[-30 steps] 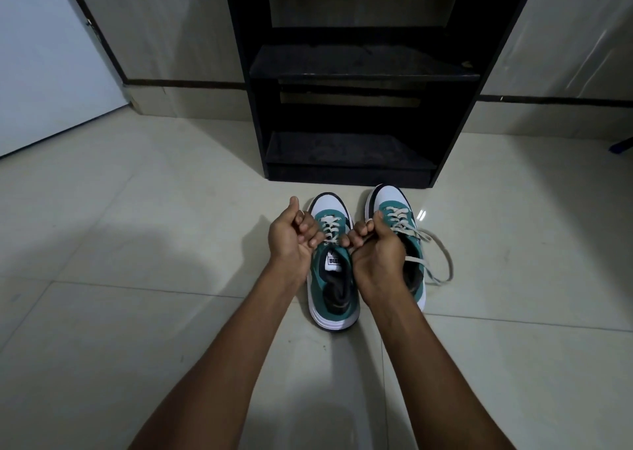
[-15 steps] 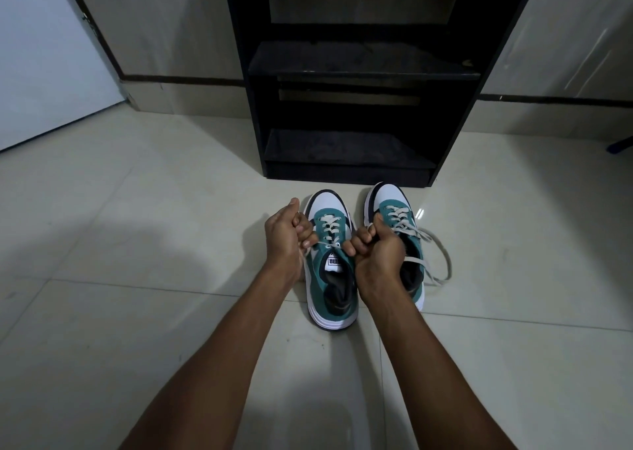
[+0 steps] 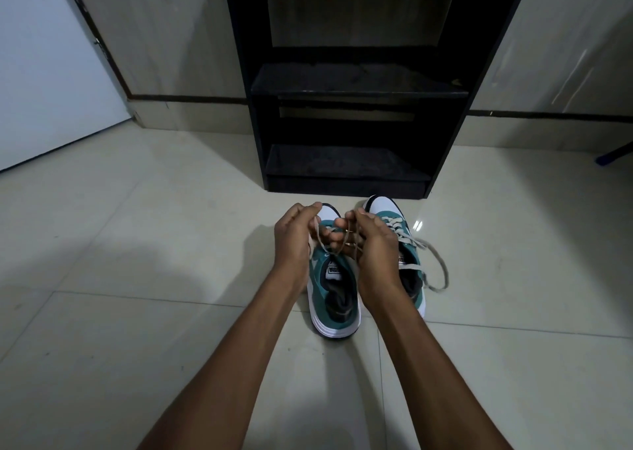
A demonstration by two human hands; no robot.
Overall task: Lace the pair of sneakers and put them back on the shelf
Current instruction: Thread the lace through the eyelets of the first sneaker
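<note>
Two teal and white sneakers stand side by side on the floor, toes toward the shelf. Over the left sneaker [image 3: 334, 299] my left hand [image 3: 294, 237] and my right hand [image 3: 371, 244] meet, each pinching an end of its grey lace [image 3: 337, 244], which crosses between my fingers. My hands hide that shoe's eyelets. The right sneaker [image 3: 394, 216] is partly behind my right wrist; its lace [image 3: 435, 261] trails loose in a loop on the tiles to the right. The black shelf [image 3: 346, 162] stands just beyond the toes, its two visible boards bare.
Glossy pale floor tiles [image 3: 137, 278] spread all around. A white door [image 3: 44, 72] is at the far left, a tiled wall [image 3: 565, 38] runs behind the shelf, and a blue object [image 3: 613, 156] pokes in at the right edge.
My hands were pulling the left sneaker's lace ends apart. They have since come together over the shoe and raised the ends, which now cross between my fingers.
</note>
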